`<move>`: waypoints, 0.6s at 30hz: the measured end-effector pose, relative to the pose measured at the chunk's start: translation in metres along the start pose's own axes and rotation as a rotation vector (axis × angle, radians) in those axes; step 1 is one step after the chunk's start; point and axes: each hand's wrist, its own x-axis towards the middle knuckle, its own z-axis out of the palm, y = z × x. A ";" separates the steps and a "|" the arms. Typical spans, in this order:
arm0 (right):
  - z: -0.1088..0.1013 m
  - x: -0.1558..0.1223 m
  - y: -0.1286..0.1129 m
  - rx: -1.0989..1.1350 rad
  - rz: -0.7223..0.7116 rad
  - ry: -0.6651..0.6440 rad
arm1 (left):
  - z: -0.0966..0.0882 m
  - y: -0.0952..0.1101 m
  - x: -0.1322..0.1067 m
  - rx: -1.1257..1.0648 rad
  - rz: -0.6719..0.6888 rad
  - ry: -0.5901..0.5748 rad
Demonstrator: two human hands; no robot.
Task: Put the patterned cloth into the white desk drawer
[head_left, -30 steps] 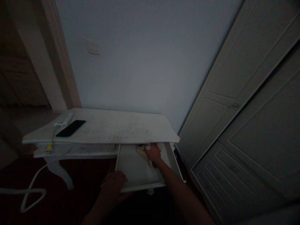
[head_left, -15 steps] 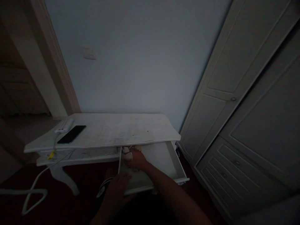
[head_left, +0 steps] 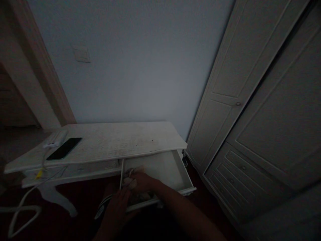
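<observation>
R hand (head_left: 143, 182) has come from the back-right of the open white wooden drawer (head_left: 164, 167) to its front-left corner. The crumpled pale cloth (head_left: 129, 180) came w/ it, now prob. touching the L hand (head_left: 119, 209).

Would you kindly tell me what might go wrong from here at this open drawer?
The drawer stands far out; the right hand holding the cloth near its front may tip it. The cable loops on the floor; snagging it may drag the white charger off the table.

Head-worn camera looks forward and down at a nearby open drawer (head_left: 160, 167).
</observation>
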 end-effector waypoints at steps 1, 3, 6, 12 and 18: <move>-0.002 0.000 0.000 -0.013 -0.028 -0.058 | 0.001 -0.001 0.000 0.002 0.004 0.005; -0.003 0.002 0.000 -0.053 -0.071 -0.128 | 0.003 -0.003 -0.001 0.015 0.014 0.022; 0.002 0.004 -0.003 -0.166 -0.061 -0.061 | 0.004 -0.003 0.000 0.024 0.040 0.036; 0.015 0.003 -0.006 -0.168 -0.044 0.083 | -0.002 0.000 0.004 0.028 0.041 0.067; 0.001 -0.008 0.002 -0.154 -0.078 -0.191 | -0.004 0.001 0.005 -0.023 0.026 -0.016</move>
